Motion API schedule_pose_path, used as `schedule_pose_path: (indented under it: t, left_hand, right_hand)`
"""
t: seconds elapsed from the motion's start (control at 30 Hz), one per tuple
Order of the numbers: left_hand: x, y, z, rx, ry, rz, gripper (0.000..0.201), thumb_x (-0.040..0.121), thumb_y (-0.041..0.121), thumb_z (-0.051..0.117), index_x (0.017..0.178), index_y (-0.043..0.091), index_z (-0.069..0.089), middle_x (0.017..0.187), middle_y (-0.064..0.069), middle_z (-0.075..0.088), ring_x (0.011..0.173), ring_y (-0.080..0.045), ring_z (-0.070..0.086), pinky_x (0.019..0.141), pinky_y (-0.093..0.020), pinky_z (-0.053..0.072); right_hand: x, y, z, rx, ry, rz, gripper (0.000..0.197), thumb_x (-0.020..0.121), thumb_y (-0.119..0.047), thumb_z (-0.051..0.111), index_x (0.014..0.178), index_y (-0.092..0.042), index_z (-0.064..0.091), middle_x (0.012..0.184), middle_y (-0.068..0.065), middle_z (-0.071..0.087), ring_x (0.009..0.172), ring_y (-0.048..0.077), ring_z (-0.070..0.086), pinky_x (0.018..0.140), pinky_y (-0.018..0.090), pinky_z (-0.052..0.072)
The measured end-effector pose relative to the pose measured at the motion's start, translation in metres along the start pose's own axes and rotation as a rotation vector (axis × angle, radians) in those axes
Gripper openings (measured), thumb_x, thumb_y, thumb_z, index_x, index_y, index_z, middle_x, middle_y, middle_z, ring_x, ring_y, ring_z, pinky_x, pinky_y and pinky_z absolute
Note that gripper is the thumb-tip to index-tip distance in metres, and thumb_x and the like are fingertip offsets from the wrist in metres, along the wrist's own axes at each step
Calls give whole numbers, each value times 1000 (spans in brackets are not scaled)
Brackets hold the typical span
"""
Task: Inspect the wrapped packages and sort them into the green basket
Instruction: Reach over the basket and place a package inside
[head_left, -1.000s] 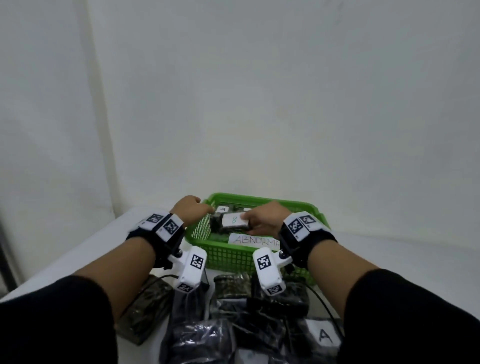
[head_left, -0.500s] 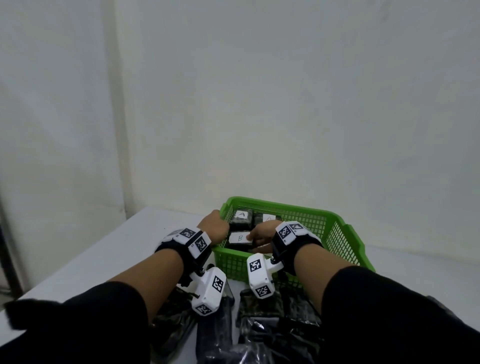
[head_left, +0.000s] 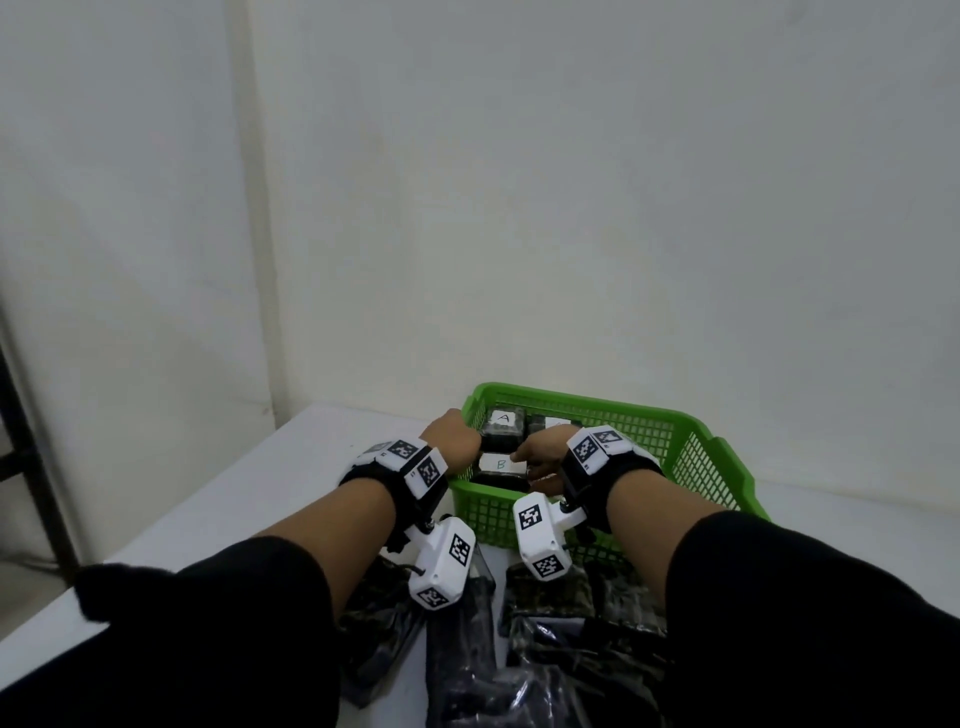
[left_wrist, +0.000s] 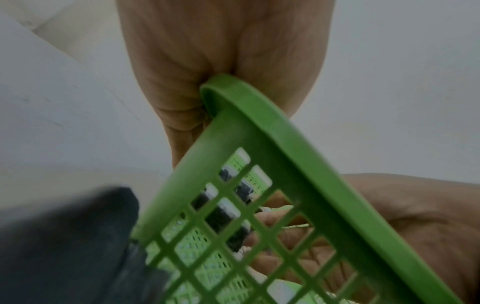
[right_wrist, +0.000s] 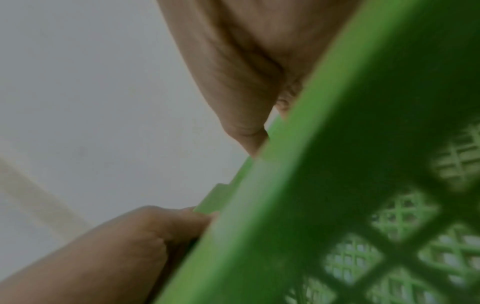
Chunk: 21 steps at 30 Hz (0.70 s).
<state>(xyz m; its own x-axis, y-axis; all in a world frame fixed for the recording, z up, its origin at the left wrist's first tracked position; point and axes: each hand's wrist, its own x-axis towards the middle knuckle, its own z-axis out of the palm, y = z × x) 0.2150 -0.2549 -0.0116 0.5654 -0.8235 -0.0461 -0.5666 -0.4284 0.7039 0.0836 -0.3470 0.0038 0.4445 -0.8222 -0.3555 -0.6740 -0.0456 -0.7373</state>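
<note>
the green basket (head_left: 670, 457) sits on the white worktop (head_left: 291, 483) near the wall, and both hands reach over its near rim. the left hand (head_left: 452, 441) is at the basket's near-left corner; in the left wrist view its palm presses against the rim corner and the fingers go over the edge, so it looks wrapped on the rim, though the fingertips themselves are hidden. the right hand (head_left: 543, 452) reaches inside the basket with its fingers curled around the package marked b (head_left: 501, 464), which lies low against the near wall; through the mesh in the left wrist view the fingers (left_wrist: 275, 224) show touching a dark wrapped package. just behind it lies the package marked a (head_left: 503, 423), with another white-labelled package beside it, its letter mostly hidden behind the right wrist. in front of the basket, under the forearms, a heap of dark wrapped packages (head_left: 550, 592) covers the near part of the worktop. the right wrist view is filled by the blurred green rim and mesh.
</note>
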Motion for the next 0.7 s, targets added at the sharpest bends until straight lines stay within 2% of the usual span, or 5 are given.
schedule_pose_path:
  t: [0.07,0.2,0.4,0.5,0.7]
  left_hand:
    - [-2,3,-5,62,-38,5,11,101,8,46,102,2,55,99,-14,57,85,-27,54,58,-26,37]
    - [-11,7,-23,185,-35,2,38,103,26,52,68,13,48,70,-2,49,59,-14,44,54,-23,35]
    - [-43,5,-54,438,-20,32,47,100,40,56,120,-2,66,110,-13,62,102,-28,59,86,-34,47]
    - [-62,-1,-59,480,-42,55,38,98,37,61,110,3,71,114,-10,69,106,-27,64,95,-37,51]
    - [-83,-5,-58,480,-73,74,27,92,23,60,97,7,80,98,-10,79,91,-25,70,88,-36,57]
  right_hand:
    - [-2,0,-6,-52,18,-52,17,94,-21,75,99,-7,67,103,11,67,98,31,70,98,48,60]
    - [-17,-4,-23,-105,125,-150,16,89,-18,77,88,-5,68,94,13,64,89,29,62,95,40,58]
    - [-79,-5,-36,-216,194,-465,38,90,-27,75,121,-6,72,105,8,70,92,27,66,85,36,54]
    - [-112,1,-31,-211,111,-544,44,89,-33,79,128,-14,69,115,5,71,103,25,69,96,39,56]
    - [-149,10,1,-336,-128,-575,33,92,-30,78,116,-8,74,86,-2,70,94,31,77,93,45,61]
